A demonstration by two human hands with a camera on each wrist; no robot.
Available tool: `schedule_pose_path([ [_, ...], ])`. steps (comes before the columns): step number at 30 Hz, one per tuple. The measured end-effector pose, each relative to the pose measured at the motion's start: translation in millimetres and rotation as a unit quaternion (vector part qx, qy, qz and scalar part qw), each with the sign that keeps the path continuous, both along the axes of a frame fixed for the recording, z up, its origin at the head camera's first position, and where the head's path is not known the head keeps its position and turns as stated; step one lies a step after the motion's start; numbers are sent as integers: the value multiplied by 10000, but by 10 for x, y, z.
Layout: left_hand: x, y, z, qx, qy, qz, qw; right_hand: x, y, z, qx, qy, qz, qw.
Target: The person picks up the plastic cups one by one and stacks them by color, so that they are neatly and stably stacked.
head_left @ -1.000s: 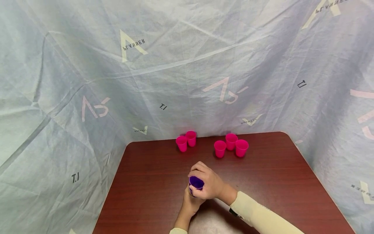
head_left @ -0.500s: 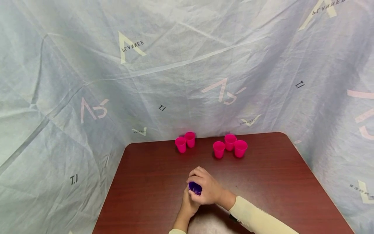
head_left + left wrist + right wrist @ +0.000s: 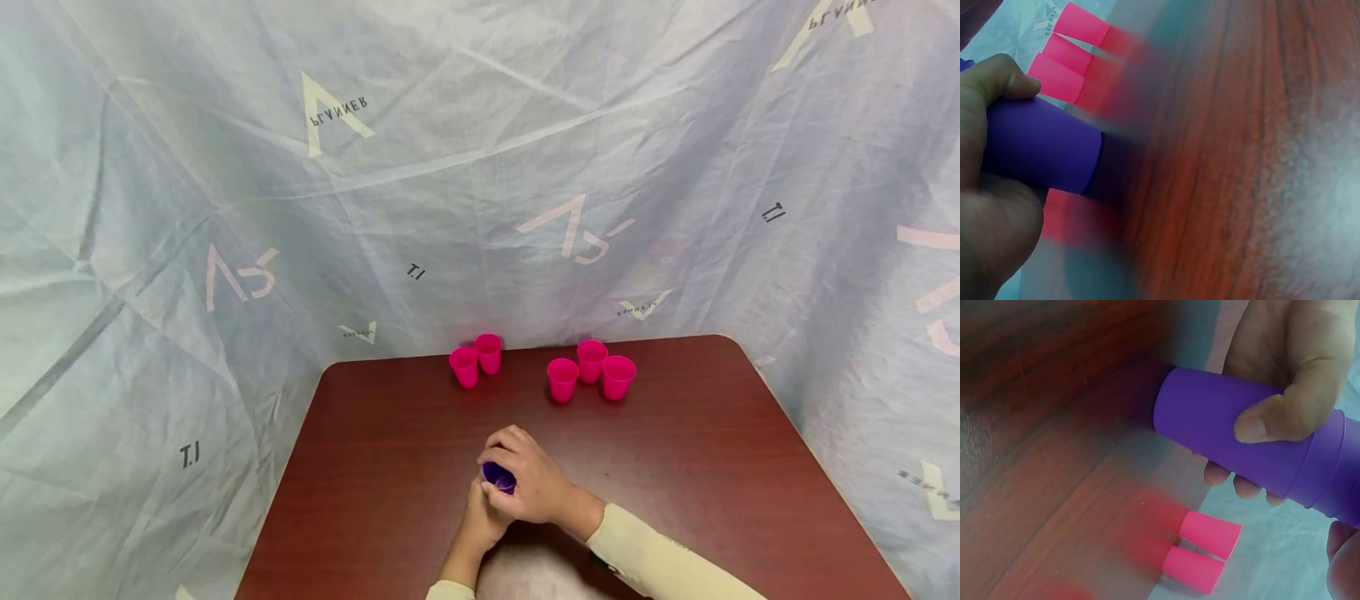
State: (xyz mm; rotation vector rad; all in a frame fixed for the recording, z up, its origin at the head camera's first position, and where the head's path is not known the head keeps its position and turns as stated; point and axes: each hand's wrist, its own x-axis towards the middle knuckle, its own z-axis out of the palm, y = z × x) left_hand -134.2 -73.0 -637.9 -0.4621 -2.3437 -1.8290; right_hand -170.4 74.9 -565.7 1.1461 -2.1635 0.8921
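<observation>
Near the middle of the table, my left hand (image 3: 483,512) grips a stack of nested purple cups (image 3: 1210,412) around the lower part, with its thumb (image 3: 1252,428) across the side. My right hand (image 3: 532,483) sits above it and holds the top purple cup (image 3: 498,477) by the rim, its fingers around the far side and its thumb on the near side. Several rims lie close together in the right wrist view. The stack's base is at or just above the table; I cannot tell which. Only part of the right hand shows in the right wrist view.
Two pink cups (image 3: 464,367) stand upright at the back left of the brown table (image 3: 375,467). A group of three pink cups (image 3: 562,381) stands to their right. A pale printed cloth (image 3: 465,167) hangs behind and at the sides.
Both hands have come slightly lower in the head view with the purple cups, and less of the top cup's outside shows. The pink cups stay in place.
</observation>
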Motion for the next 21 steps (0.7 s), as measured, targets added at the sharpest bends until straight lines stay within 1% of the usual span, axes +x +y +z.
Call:
schedule_pose_path([
  [4,-4,-51,55,-66,-194,-111,9997,28,-1,-16,75,-152,-113,9998],
  [8,-4,-108,76,-159,-162,-225,9995,61,-16,-50,151,-242,-192,9994],
  [12,-18,-154,80,-216,-78,-397,9989,104,-54,-57,300,-256,-416,9984],
  [17,-31,-264,93,-273,-115,-372,9989,125,-157,-25,539,-445,-654,9954],
  [21,-58,-391,104,-579,-146,-363,9976,132,-250,8,601,-695,-677,9935],
])
